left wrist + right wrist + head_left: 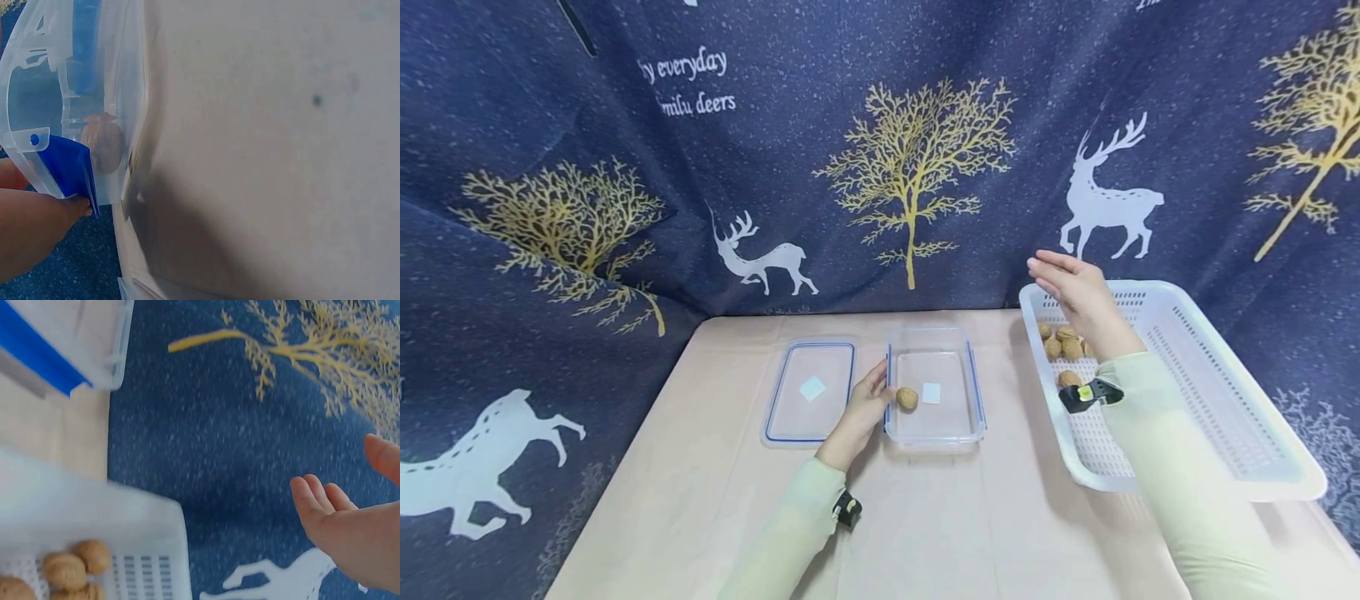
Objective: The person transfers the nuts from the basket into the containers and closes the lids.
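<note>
A clear plastic container [973, 385] with blue latches stands mid-table, one walnut [907, 398] inside it. My left hand [867, 406] rests against its left wall; in the left wrist view a fingertip [74, 205] touches the blue latch [65, 165], with the walnut [103, 142] just behind the wall. My right hand [1070, 287] hovers with straight fingers over the far left corner of a white mesh basket [1198, 392] and holds nothing. Several walnuts [1063, 342] lie in that corner below the right hand [350, 531].
The container's lid [790, 415] lies flat to the left of my left hand. A dark blue cloth [880, 167] with deer and trees hangs behind and beside the beige table [962, 517]. The basket [147, 556] reaches the table's right edge.
</note>
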{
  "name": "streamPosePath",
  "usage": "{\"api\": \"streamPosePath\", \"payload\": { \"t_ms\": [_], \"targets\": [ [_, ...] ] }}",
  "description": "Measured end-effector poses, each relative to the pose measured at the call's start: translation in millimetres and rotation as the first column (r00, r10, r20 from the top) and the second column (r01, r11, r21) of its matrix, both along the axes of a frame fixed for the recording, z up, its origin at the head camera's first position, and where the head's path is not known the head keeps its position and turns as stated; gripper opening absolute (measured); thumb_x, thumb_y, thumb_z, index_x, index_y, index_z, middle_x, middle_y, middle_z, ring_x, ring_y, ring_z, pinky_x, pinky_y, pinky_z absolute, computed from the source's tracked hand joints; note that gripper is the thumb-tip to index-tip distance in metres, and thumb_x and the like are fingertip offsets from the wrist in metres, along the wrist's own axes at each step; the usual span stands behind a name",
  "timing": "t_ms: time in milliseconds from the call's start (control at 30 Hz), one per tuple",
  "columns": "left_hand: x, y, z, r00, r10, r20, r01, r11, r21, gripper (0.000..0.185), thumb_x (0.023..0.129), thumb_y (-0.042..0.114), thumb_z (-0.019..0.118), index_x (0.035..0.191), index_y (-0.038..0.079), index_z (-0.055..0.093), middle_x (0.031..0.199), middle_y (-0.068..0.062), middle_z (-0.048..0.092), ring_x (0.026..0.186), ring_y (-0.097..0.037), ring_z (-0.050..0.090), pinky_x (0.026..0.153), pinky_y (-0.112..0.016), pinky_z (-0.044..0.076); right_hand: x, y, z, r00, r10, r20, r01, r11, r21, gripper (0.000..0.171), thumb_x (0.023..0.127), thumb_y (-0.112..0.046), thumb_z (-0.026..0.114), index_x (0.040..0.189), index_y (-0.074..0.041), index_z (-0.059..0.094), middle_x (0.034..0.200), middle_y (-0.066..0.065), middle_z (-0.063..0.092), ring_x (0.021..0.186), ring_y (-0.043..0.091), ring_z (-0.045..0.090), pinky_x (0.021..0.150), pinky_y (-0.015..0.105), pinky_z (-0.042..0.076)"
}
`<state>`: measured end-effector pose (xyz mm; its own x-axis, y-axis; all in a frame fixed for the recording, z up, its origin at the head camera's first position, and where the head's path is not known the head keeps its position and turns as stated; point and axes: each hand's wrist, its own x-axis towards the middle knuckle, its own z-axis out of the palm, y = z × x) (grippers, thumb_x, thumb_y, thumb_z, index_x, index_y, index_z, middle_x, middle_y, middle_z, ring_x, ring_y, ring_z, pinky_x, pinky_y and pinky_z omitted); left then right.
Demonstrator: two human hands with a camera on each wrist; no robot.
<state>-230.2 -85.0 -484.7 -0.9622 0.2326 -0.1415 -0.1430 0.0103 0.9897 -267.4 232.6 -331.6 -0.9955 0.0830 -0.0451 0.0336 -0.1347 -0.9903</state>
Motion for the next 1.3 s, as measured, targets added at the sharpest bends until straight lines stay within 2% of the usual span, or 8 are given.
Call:
{"api": "streamPosePath", "payload": {
  "t_ms": [333,533,667,867,933,1000,1167,1300],
  "targets": [
    [12.4,0,26.5,1.0,-0.01,0.005,0.01,0.999,-0.044,0.057,0.097,-0.004,0.042,0.15,-0.005,0.019,0.155,-0.024,0.019,0.143,-0.037,0.02,0.117,-0.044,0.021,-4.2,46,-18.4,0.999,-0.024,0.023,0.027,0.99,-0.14,0.075,0.087,-0.011,0.07,0.147,0.005,0.027,0.095,-0.012,0.065,0.087,-0.001,0.064,0.096,0.015,0.047],
    [0.9,-1,4.7,1.0,0.012,0.014,-0.012,1.0,-0.02,0.058,0.097,-0.003,0.044,0.151,-0.001,0.021,0.156,-0.021,0.019,0.143,-0.035,0.02,0.117,-0.044,0.021,-6.2,72,-40.9,0.998,0.019,0.068,-0.001,0.967,-0.255,0.044,0.091,-0.004,0.064,0.132,-0.001,0.048,0.086,-0.008,0.07,0.085,0.002,0.065,0.107,0.019,0.036],
    [-1.1,0,-3.5,1.0,0.028,0.007,-0.028,0.999,-0.02,0.058,0.098,-0.002,0.044,0.151,0.001,0.022,0.156,-0.02,0.021,0.143,-0.034,0.021,0.117,-0.043,0.021,-5.4,85,-59.2,0.993,0.063,0.098,-0.041,0.978,-0.206,0.07,0.094,-0.007,0.06,0.149,0.004,0.018,0.118,0.001,0.065,0.093,-0.001,0.062,0.112,0.02,0.029],
    [0.5,2,-3.3,1.0,0.028,-0.004,-0.028,0.999,-0.029,0.058,0.098,0.0,0.044,0.151,0.003,0.022,0.157,-0.019,0.021,0.143,-0.033,0.021,0.117,-0.042,0.022,-5.6,102,-84.0,0.983,0.065,0.173,-0.043,0.991,-0.129,0.077,0.097,-0.014,0.056,0.15,0.004,0.003,0.16,0.014,0.002,0.141,0.011,0.028,0.117,0.025,0.018],
    [0.6,1,-2.6,1.0,0.028,-0.004,-0.029,0.999,-0.033,0.058,0.098,0.0,0.044,0.151,0.003,0.023,0.157,-0.019,0.021,0.144,-0.033,0.021,0.117,-0.042,0.022,-5.5,107,-91.5,0.979,0.061,0.193,-0.04,0.993,-0.111,0.075,0.097,-0.015,0.056,0.15,0.004,0.006,0.159,0.012,0.012,0.145,0.014,0.019,0.118,0.026,0.017],
    [0.7,1,-2.0,1.0,0.028,-0.004,-0.028,0.999,-0.038,0.058,0.098,0.0,0.044,0.151,0.003,0.023,0.157,-0.019,0.021,0.144,-0.033,0.021,0.117,-0.043,0.022,-4.8,112,-99.2,0.977,0.06,0.205,-0.036,0.992,-0.119,0.07,0.097,-0.014,0.056,0.151,0.0,0.015,0.148,0.008,0.042,0.138,0.013,0.034,0.118,0.028,0.016],
    [1.0,1,-0.9,0.999,0.033,-0.001,-0.033,0.998,-0.046,0.058,0.098,0.001,0.045,0.151,0.004,0.023,0.157,-0.018,0.022,0.144,-0.033,0.022,0.117,-0.042,0.022,-0.9,123,-115.0,0.977,0.057,0.206,-0.013,0.978,-0.208,0.03,0.096,-0.008,0.058,0.124,-0.01,0.05,0.088,-0.015,0.067,0.09,0.0,0.06,0.118,0.029,0.016],
    [1.3,1,-1.1,0.999,0.037,-0.001,-0.037,0.998,-0.041,0.058,0.098,0.0,0.044,0.151,0.004,0.024,0.156,-0.019,0.022,0.144,-0.033,0.022,0.117,-0.042,0.022,1.5,128,-122.6,0.969,0.049,0.24,-0.006,0.985,-0.173,0.021,0.095,-0.01,0.06,0.115,-0.012,0.053,0.108,-0.008,0.067,0.125,0.011,0.049,0.118,0.029,0.016]
  ]
}}
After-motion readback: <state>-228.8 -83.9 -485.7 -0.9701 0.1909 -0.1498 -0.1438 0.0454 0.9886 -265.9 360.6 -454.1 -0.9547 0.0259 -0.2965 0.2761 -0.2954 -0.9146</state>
